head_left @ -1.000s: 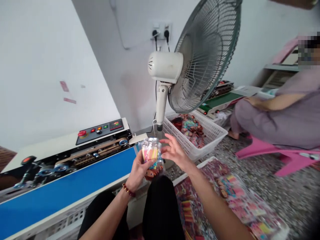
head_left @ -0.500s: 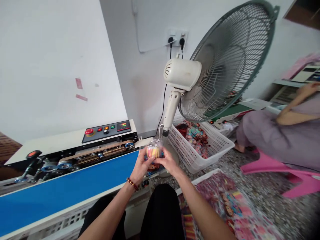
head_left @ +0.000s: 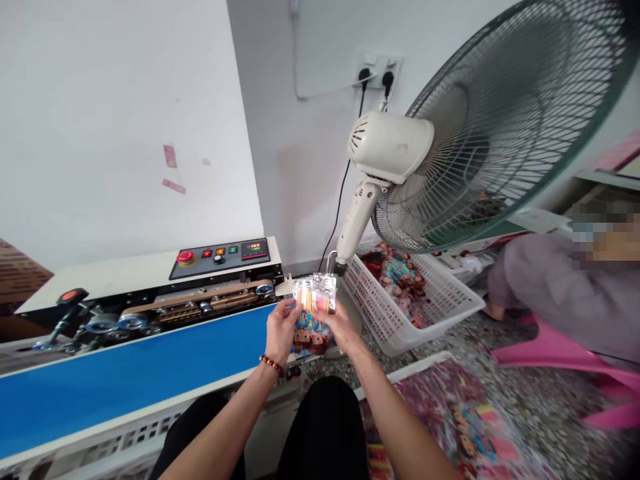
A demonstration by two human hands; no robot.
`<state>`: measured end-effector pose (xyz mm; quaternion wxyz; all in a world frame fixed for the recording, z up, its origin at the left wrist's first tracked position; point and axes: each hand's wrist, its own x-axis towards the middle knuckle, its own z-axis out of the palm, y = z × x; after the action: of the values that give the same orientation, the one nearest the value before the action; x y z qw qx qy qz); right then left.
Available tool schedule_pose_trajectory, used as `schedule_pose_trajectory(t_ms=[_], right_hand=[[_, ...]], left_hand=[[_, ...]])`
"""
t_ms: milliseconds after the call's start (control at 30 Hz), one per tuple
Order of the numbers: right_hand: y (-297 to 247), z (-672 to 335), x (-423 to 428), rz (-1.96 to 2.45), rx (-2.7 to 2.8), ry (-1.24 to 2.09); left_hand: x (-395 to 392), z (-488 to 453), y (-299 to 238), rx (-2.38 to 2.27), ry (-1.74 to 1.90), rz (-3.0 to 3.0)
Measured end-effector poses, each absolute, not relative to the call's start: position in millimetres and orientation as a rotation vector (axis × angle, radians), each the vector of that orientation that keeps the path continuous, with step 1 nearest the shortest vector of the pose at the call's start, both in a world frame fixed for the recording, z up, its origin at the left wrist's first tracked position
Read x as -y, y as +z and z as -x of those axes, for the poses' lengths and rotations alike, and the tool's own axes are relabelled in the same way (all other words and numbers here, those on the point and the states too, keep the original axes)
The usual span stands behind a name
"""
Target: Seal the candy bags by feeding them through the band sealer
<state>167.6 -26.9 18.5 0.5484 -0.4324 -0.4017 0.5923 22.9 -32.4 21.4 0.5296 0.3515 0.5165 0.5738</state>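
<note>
Between my two hands are several shiny clear plastic packets [head_left: 314,297], with yellow and pink striped contents and a cartoon-figure print [head_left: 311,333] below. My left hand [head_left: 283,325] pinches them at the left side, thumb on the front. On the right edge my right hand [head_left: 342,325] grips them, also with its thumb in front. The fingers behind the packets are hidden. Just left of my hands the blue conveyor belt [head_left: 165,363] ends, under a machine with rollers and a control panel [head_left: 220,257].
A floor fan [head_left: 393,143] leans over from the right. Beyond its stand, a white basket [head_left: 400,343] holds printed packets. More packets lie in a tray [head_left: 445,413] by my right knee. Far right, a person in grey [head_left: 550,293] sits on a pink stool [head_left: 537,350].
The packets, earlier bunched and blurred in my hands, are now fanned out and upright, showing the printed figures. My view has turned slightly left, so the surroundings sit further right.
</note>
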Motion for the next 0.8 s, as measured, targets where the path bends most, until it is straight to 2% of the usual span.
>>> schedule_pose_trajectory(t_ms=[167, 600, 800], right_hand=[[15, -170, 24, 1.067, 0.784, 1.388], [7, -176, 17, 1.102, 0.780, 1.329], [3, -188, 17, 1.129, 0.730, 1.236]], left_hand=[[28, -18, 21, -1.218, 1.339, -0.847], [16, 15, 34, -1.357, 1.151, -0.891], [-9, 17, 27, -1.471, 0.929, -0.791]])
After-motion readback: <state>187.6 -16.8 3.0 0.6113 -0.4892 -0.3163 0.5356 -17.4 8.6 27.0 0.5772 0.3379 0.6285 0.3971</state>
